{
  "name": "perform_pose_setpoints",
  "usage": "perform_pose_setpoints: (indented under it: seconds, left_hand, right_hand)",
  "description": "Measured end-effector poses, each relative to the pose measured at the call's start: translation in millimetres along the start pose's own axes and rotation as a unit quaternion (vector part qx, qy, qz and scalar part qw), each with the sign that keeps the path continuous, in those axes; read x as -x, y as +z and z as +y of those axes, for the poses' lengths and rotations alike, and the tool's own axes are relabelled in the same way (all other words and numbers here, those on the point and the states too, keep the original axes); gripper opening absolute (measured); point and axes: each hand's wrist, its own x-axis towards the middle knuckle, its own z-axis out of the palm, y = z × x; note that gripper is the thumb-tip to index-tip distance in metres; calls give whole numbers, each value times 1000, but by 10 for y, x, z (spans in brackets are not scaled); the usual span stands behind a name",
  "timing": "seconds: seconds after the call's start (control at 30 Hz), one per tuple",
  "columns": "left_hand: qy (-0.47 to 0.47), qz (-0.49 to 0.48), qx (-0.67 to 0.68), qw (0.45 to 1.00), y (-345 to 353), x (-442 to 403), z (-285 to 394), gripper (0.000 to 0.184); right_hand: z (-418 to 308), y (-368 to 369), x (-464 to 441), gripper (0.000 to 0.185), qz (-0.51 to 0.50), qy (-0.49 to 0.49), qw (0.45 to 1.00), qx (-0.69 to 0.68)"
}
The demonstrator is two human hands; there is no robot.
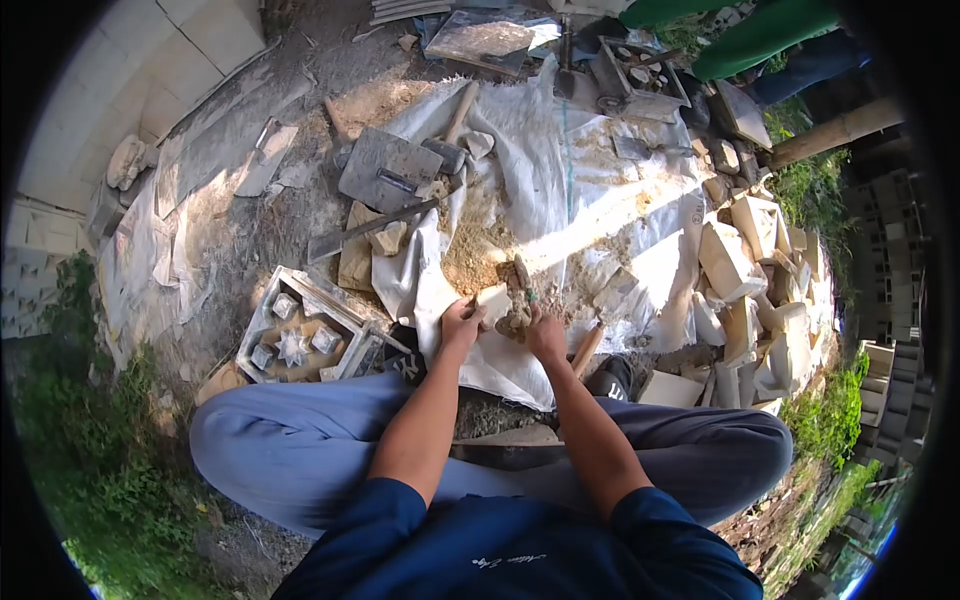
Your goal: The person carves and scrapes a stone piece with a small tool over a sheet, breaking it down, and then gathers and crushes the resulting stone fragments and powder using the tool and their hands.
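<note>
Low in front of me, my left hand (pixel 462 325) is closed on the edge of a small pale block (pixel 493 302). My right hand (pixel 547 335) is closed around the near end of a short tool (pixel 524 275) with a brownish shaft; its exact kind is unclear. Both hands are close together over a white woven sheet (pixel 510 365). Just beyond them lies a heap of sandy, crumbly material (pixel 475 255). To the left on the ground is a wooden frame mould (pixel 300 335) holding a star-shaped piece and several small blocks.
A flat metal-faced float (pixel 390 172) and a mallet (pixel 452 135) lie ahead. Broken pale blocks (pixel 735 260) are piled at right. At the upper right, a person's green sleeve (pixel 765 40) shows near a box of rubble (pixel 640 80).
</note>
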Motion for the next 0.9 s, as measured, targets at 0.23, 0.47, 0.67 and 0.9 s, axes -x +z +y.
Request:
perform_pose_setpoints:
  seconds: [0.23,0.47,0.67,0.9]
  left_hand:
    - [35,2,-22,999,-6,17,10,54]
    - [-9,28,5,1000,25,4,17,43]
    - [17,-3,5,1000,-12,4,11,50]
    - [8,19,18,1000,45,69,77,45]
  right_hand:
    - [-6,-56,-46,75,36,-26,997,-69]
    - [-49,-50,54,75,135,-152,961,-190]
    - [186,143,58,74,20,53,998,-18]
    - [-162,-92,35,76,105,-78,979,-158]
